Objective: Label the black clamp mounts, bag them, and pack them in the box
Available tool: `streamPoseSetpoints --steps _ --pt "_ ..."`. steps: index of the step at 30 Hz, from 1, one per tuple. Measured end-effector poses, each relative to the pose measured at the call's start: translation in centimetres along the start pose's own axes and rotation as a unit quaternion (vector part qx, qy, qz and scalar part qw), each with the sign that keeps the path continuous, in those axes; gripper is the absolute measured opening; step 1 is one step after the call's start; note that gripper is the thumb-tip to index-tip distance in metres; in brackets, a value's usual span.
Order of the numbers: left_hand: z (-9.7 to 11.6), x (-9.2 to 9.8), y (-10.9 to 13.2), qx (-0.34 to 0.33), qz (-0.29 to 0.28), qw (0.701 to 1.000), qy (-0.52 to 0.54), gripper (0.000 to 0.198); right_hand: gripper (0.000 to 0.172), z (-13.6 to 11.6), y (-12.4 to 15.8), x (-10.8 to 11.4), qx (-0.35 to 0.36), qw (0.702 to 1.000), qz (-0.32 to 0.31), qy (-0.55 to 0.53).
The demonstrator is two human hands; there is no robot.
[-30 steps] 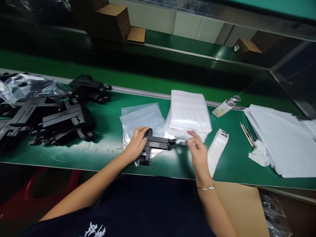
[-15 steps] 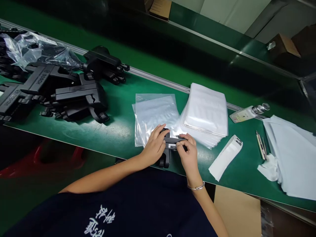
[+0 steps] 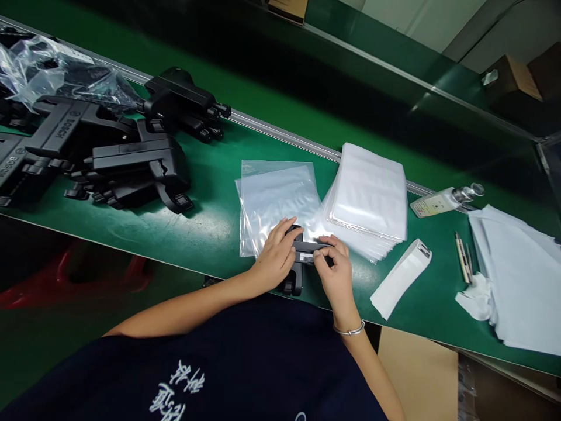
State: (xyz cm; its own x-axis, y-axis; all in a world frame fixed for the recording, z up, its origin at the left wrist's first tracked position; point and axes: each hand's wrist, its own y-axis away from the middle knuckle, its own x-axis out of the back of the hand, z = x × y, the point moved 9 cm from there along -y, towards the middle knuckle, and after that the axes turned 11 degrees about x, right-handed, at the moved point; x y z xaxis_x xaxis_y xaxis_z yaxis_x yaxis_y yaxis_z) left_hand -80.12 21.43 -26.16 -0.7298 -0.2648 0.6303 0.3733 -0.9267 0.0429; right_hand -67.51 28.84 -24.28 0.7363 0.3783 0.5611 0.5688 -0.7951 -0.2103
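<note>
A black plastic part [image 3: 298, 273] lies at the table's front edge, with a small white label [image 3: 306, 257] on its crossbar. My left hand [image 3: 275, 257] is wrapped over the part's left side, fingers closed on it. From the right, my right hand [image 3: 335, 266] grips the crossbar's end, its thumb and index finger pinched together at the label's right edge. Just beyond my hands lie flat clear plastic bags [image 3: 276, 196]. A thick stack of clear bags [image 3: 370, 190] sits behind my right hand.
Several black parts [image 3: 135, 166] are piled at the left under crumpled clear plastic [image 3: 33, 73]. To the right are a folded label strip [image 3: 401, 280], a bottle [image 3: 440, 202], pens [image 3: 462, 257] and white sheets [image 3: 521, 280]. A metal rail [image 3: 280, 134] runs behind.
The view has shifted slightly, so the piled parts appear a little higher and further left. My hands keep nearly the same hold on the black part.
</note>
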Motion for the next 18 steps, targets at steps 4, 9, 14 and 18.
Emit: streamPoseSetpoints --steps 4,9,14,18 --pt "0.2 0.8 0.2 -0.020 0.033 0.999 -0.006 0.045 0.018 -1.3 -0.1 0.0 0.040 0.998 0.003 0.055" --pt "2.7 2.1 1.9 -0.208 0.060 0.974 -0.063 0.028 0.017 -1.7 0.0 0.1 0.056 0.995 0.000 0.082" --pt "3.5 2.7 1.6 -0.279 0.039 0.951 -0.127 0.021 0.018 1.2 -0.1 2.9 0.044 0.998 -0.003 -0.037" --pt "5.0 2.4 0.8 -0.316 0.025 0.933 -0.171 0.022 0.045 2.9 0.2 2.8 0.070 0.989 -0.122 -0.046"
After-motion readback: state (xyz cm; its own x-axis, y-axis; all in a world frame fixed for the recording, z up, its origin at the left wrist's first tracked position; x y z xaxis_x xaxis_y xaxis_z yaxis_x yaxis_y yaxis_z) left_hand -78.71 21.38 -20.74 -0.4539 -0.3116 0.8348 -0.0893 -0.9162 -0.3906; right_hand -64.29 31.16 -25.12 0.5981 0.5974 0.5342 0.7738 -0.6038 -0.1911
